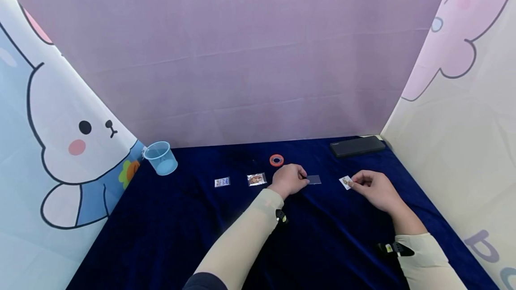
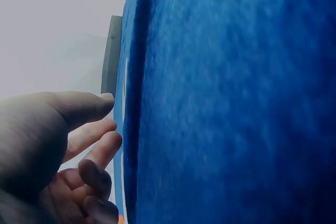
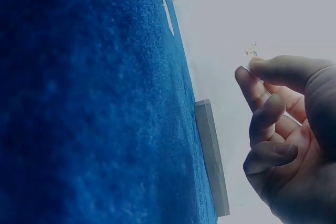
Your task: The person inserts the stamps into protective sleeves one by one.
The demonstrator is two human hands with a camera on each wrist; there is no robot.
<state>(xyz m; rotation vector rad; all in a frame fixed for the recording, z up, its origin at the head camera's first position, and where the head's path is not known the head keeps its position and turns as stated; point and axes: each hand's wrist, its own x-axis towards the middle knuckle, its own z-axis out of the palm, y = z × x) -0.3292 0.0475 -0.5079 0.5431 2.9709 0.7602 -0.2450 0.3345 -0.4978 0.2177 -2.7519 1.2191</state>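
A small printed card (image 1: pixel 345 182) is pinched between the thumb and fingers of my right hand (image 1: pixel 375 189); its bright edge also shows at the fingertips in the right wrist view. My left hand (image 1: pixel 289 179) is low over the cloth at the left end of a clear, flat plastic sleeve (image 1: pixel 315 180). Thumb and fingers of that hand are bent with a gap between their tips in the left wrist view. To its left lie a sleeved picture card (image 1: pixel 256 179) and a smaller blue-and-white card (image 1: pixel 222 182).
Behind my left hand sits an orange-red roll of tape (image 1: pixel 276 160). A translucent blue cup (image 1: pixel 161 158) stands at the back left, and a black flat box (image 1: pixel 357 146) at the back right. Dark blue cloth (image 1: pixel 169 236) covers the table, with fabric walls around it.
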